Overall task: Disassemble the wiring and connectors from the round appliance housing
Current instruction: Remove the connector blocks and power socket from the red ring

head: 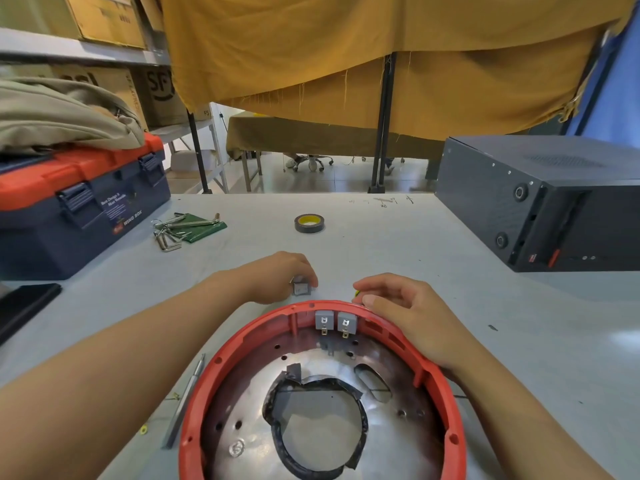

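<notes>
Red round housing (214,368) sits on the grey table (398,237) right below you, two grey connectors (335,320) clipped inside its rim at 12 o'clock. Your left hand (277,277) pinches a small grey connector block (300,286) in its fingers, on the table just past the rim at 11 o'clock. Your right hand (405,313) rests on the rim at 1 o'clock, fingers curled around something yellow (356,292), barely visible. Tape roll (309,223) further out at 12.
</notes>
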